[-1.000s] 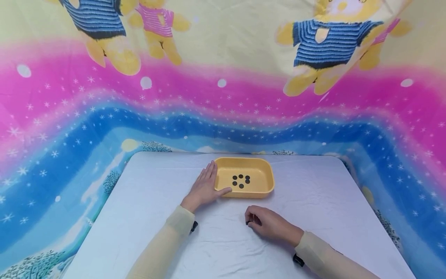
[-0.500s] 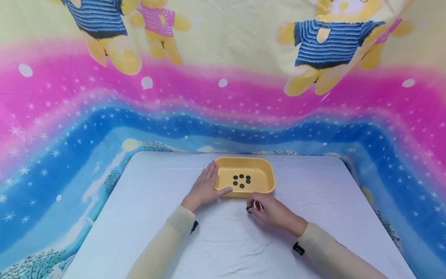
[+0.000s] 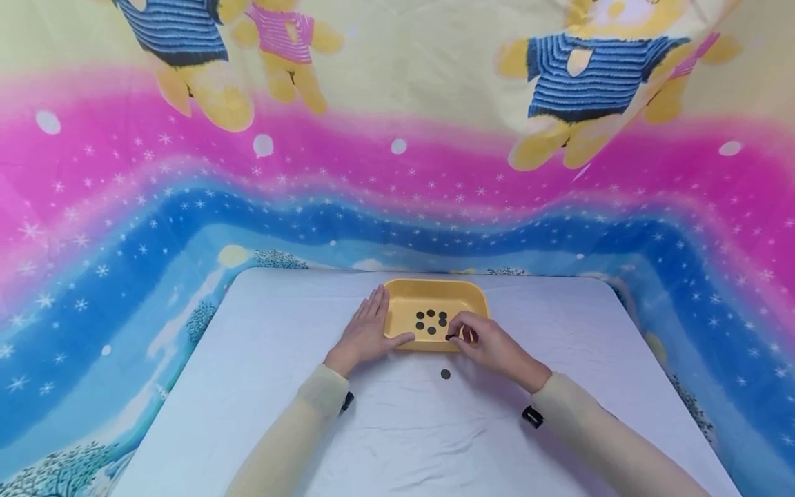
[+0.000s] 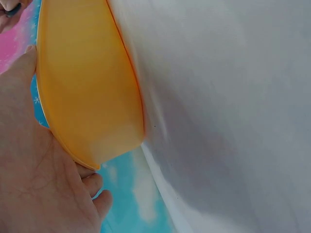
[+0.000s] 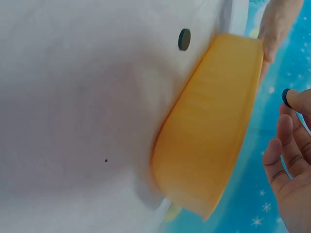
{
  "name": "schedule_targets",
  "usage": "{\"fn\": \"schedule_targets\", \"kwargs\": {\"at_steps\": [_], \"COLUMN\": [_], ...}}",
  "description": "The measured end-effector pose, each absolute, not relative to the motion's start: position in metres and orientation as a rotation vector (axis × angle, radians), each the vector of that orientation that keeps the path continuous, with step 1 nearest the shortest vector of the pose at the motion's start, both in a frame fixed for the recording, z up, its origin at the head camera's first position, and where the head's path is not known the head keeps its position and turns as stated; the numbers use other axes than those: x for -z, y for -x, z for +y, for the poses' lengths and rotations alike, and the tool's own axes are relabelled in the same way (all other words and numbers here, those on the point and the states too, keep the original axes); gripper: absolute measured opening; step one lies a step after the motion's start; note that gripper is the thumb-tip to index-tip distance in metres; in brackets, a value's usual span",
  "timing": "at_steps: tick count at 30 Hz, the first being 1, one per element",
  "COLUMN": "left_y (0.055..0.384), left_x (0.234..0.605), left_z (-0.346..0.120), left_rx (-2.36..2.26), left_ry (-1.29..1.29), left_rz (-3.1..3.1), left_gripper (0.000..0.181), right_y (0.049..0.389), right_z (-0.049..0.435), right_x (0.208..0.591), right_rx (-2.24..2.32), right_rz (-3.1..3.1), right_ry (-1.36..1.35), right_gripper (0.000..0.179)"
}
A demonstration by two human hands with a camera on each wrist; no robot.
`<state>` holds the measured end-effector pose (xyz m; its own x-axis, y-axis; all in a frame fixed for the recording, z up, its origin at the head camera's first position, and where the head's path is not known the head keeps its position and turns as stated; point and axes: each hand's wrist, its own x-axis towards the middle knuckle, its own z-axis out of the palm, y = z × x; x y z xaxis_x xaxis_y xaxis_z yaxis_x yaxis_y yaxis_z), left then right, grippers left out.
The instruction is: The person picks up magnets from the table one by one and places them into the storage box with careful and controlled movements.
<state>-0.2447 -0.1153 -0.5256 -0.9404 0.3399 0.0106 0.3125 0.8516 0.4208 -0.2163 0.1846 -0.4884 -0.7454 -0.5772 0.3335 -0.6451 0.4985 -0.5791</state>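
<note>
A yellow rectangular tray [image 3: 397, 288] stands near the table's far edge, with several small dark round discs [image 3: 431, 330] lying on its floor. My left hand [image 3: 366, 335] rests along the tray's left end, fingers straight and thumb over the near rim. Above the tray's near right part, my right hand [image 3: 491, 342] pinches a black disc [image 5: 286, 98] between thumb and fingertips. Another dark disc [image 3: 445, 374] lies on the white cloth just in front of the tray; the right wrist view also shows it beside the tray wall.
A white cloth [image 3: 373, 442] covers the table and has slight wrinkles. Behind and around it hangs a patterned curtain [image 3: 397, 207] with bears and snowflakes. Black bands [image 3: 532, 416] show at both wrists.
My right hand has moved from the cloth in front up over the tray with the pinched disc. One disc now shows on the cloth where that hand was. The left hand stays put.
</note>
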Motion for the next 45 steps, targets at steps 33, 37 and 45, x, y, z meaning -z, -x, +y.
{"fn": "schedule_targets", "kwargs": {"at_steps": [33, 37, 45], "left_y": [0.245, 0.244, 0.242], "left_x": [0.526, 0.525, 0.524], "left_z": [-0.115, -0.115, -0.114], "left_rx": [-0.615, -0.628, -0.656], "left_ry": [-0.51, -0.514, -0.512], "left_rz": [2.955, 2.954, 2.953], "left_gripper": [0.124, 0.123, 0.12], "right_y": [0.278, 0.28, 0.283], "right_z": [0.181, 0.179, 0.173], "right_x": [0.508, 0.51, 0.508], "right_rx": [-1.062, -1.062, -1.032], "right_rz": [-3.058, -3.104, -3.182], "right_ry": [-0.854, -0.837, -0.812], "right_gripper": [0.013, 0.013, 0.01]}}
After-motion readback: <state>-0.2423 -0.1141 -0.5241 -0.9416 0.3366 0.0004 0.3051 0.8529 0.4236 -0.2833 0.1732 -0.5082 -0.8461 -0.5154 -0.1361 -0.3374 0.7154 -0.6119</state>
